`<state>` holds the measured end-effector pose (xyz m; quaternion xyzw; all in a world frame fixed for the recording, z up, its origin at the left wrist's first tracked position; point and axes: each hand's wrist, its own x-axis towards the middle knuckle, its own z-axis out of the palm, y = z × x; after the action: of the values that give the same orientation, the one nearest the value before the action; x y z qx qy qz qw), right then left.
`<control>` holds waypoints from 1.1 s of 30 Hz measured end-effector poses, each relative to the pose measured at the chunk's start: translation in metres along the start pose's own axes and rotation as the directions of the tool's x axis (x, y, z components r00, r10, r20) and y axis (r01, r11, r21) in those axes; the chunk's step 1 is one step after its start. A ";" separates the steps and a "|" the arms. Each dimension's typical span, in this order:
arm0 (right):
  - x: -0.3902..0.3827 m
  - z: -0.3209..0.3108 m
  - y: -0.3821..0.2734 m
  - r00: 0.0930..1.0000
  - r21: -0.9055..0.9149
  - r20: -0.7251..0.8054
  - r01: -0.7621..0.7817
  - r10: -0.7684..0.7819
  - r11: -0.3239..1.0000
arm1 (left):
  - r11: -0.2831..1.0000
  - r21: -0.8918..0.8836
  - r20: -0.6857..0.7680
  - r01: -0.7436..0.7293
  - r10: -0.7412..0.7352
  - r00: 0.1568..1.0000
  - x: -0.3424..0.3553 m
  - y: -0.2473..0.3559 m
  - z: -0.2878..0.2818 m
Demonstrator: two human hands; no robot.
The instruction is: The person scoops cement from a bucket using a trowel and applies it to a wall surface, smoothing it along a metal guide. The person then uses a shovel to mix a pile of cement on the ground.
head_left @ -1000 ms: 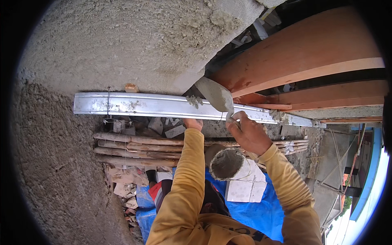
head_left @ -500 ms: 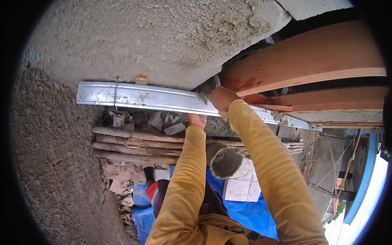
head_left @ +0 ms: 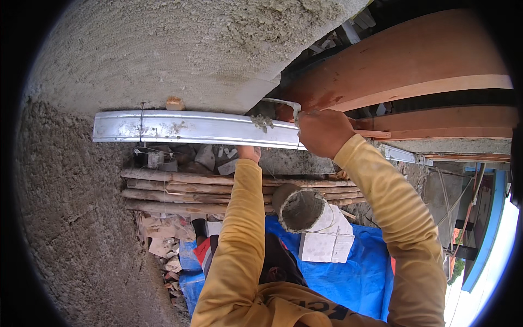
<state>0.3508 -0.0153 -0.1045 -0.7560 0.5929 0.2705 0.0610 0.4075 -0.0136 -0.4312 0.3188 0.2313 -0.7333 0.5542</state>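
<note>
The right hand (head_left: 326, 132) is clenched around the handle of a trowel (head_left: 282, 102), whose blade, seen almost edge-on, is beside the right edge of the plastered wall (head_left: 163, 71). I cannot tell if the blade touches the wall. The left hand (head_left: 249, 153) is at the near edge of a long silver metal channel (head_left: 201, 126); its fingers are hidden, so I cannot tell if it grips. A clump of mortar (head_left: 262, 122) lies on the channel, left of the right hand.

The work seems to be partly done: the wall just beyond the channel looks fairly even, while a patch farther away and to the right is coarse and probably needs smoothing. The mortar clump is not yet spread. Nearer, a round bucket (head_left: 284, 197) contains more grey mortar, beside white blocks (head_left: 327, 246).
</note>
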 end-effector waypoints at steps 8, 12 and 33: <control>-0.002 0.032 0.002 0.999 -0.067 -0.036 0.008 -0.010 0.998 | 0.977 0.210 0.046 -0.048 0.039 0.998 0.011 0.000 -0.002; -0.075 0.013 0.006 0.981 0.174 -0.192 0.020 0.014 0.984 | 0.930 0.284 0.029 -0.233 0.234 0.972 -0.037 0.015 -0.018; -0.244 0.429 0.082 0.737 0.643 0.676 -0.586 -0.006 0.492 | 0.206 0.935 0.133 -0.288 0.551 0.824 -0.200 -0.021 -0.175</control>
<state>0.0933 0.3490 -0.3310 -0.3873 0.7213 0.1876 0.5428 0.4606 0.2464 -0.4071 0.7075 -0.2617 -0.5061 0.4180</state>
